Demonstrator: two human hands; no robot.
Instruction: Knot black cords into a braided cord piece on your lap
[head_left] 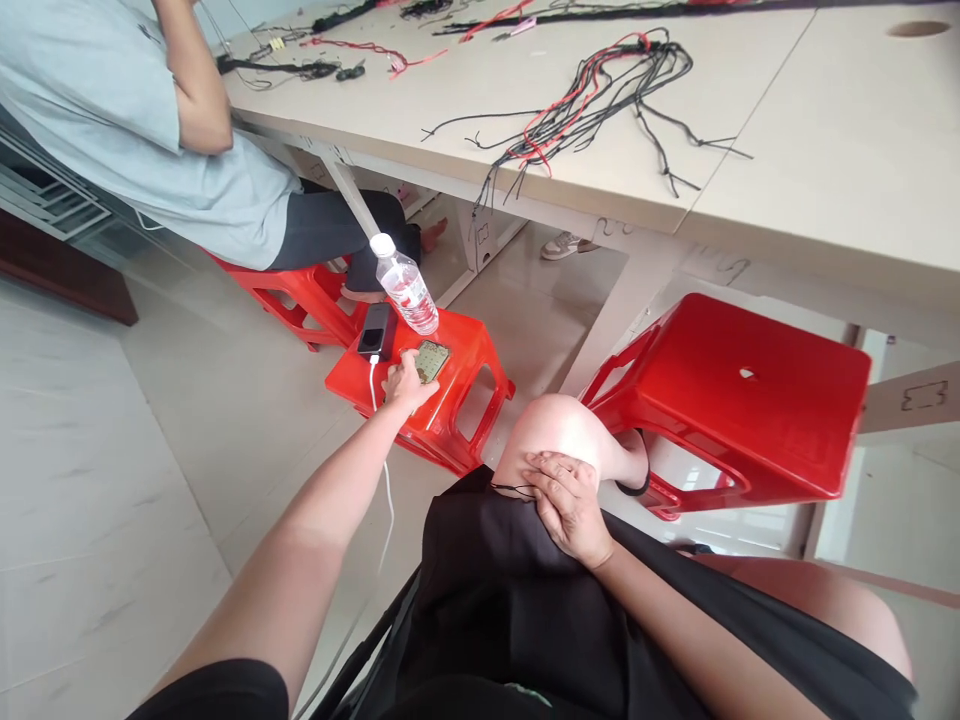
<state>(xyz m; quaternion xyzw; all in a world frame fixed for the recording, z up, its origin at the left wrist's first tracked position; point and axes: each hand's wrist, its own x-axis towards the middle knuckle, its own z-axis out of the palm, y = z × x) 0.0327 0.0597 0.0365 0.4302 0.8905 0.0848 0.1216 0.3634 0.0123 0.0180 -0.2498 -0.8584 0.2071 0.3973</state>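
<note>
Left arm [307, 540] stretched far out and down, elbow almost straight. Left hand [406, 382] low, back of hand up, thumb apart from other fingers. Right arm [675, 625] bent in across lap. Right hand [570, 505] lies palm down on bare, bent knee [551, 425], fingers close together and a little curled. Hands well apart.

The person wore a black top [450, 698] with a short left sleeve [217, 688] and pale green print [529, 692] low in front. Loose black bottoms [491, 560] ended near the knee [551, 428]. A dark band [644, 482] curved at one ankle [628, 455]. Left hand [407, 382] and right hand [571, 507] were bare.
</note>
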